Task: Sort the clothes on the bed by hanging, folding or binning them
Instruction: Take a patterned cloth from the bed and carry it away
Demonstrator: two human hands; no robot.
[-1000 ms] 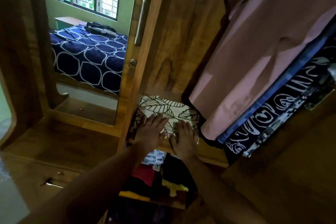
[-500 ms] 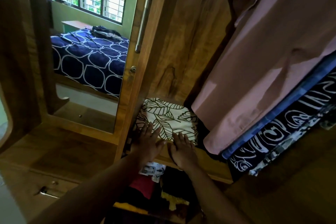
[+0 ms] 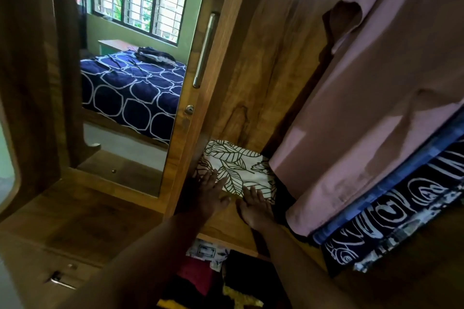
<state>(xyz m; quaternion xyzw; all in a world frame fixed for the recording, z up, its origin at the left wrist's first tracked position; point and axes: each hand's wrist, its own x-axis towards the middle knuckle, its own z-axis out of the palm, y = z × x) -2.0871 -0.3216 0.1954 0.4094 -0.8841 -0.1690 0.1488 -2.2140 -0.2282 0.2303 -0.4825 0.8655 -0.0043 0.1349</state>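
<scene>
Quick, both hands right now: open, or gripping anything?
Left hand: open, fingers flat on the folded leaf-print cloth.
Right hand: open, fingertips on the cloth's near edge.

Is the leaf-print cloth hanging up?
No, the cloth lies folded on the shelf, the left hand and right hand touching it.

Both bare arms reach forward and down, side by side. The bare left hand (image 3: 209,194) lies palm down, its fingers (image 3: 212,179) straight and slightly spread. The bare right hand (image 3: 254,208) lies just beside it, palm down too, its fingers (image 3: 251,193) straight, their tips a little behind the left fingertips. Behind the fingers, the left forearm (image 3: 140,258) and right forearm (image 3: 288,258) angle apart.
</scene>
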